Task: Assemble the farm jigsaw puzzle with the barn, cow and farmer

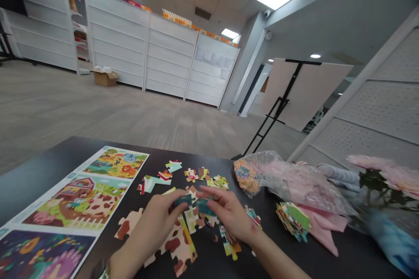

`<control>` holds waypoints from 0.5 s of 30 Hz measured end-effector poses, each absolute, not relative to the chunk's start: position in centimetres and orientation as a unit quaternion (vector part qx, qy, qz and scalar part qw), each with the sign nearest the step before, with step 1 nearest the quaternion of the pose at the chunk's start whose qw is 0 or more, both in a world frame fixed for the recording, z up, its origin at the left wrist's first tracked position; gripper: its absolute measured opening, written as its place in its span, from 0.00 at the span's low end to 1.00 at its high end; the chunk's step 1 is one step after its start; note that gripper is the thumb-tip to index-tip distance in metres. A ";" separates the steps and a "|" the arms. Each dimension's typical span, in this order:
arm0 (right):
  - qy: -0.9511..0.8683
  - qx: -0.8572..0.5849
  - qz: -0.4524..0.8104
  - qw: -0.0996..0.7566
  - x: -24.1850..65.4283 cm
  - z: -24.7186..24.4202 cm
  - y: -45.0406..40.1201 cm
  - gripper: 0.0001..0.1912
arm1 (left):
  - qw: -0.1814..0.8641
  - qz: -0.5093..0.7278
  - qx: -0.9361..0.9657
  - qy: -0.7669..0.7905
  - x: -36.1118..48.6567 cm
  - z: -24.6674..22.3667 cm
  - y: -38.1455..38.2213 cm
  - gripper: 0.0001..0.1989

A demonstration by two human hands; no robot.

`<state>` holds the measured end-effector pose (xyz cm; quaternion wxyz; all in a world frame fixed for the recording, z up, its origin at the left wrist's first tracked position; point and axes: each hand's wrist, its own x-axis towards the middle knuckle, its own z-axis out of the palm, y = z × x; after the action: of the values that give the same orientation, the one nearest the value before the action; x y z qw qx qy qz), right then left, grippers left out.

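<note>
My left hand [159, 213] pinches a dark teal jigsaw piece [183, 201] between thumb and fingers. Close beside it, my right hand [231, 213] grips another teal jigsaw piece [204, 206]; whether the two touch, I cannot tell. Under and around both hands lie loose pieces, some partly covered. A brown-spotted cow section [178, 244] is near my left wrist, and a spotted piece [129, 223] lies left of it. Beyond my fingers are a pink-faced piece [191, 175] and a white-and-green section [150, 184].
A printed sheet [109, 192] with three pictures lies at the left of the black table [73, 157]. To the right are a stack of pieces [293, 221], a clear plastic bag [294, 178], pink cloth [327, 226] and pink flowers [386, 170]. An easel [278, 109] stands beyond.
</note>
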<state>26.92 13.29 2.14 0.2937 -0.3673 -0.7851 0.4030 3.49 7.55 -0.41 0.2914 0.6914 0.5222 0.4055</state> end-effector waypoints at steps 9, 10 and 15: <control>-0.829 -0.479 0.181 0.226 34.5 1.0 19.6 0.15 | 0.053 0.144 0.767 0.624 -3.6 -1.1 8.3 0.26; -0.831 -0.481 0.175 0.220 34.4 0.8 19.3 0.16 | 0.061 0.123 0.770 0.624 -3.7 -1.4 8.1 0.28; -0.829 -0.498 0.160 0.200 32.4 0.0 17.0 0.15 | 0.103 0.114 0.769 0.620 -4.0 -2.3 6.9 0.35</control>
<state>32.45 16.99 -0.01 0.1998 -0.4979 -0.8286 0.1600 -4.01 6.86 -2.32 0.1025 0.7692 0.6204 0.1139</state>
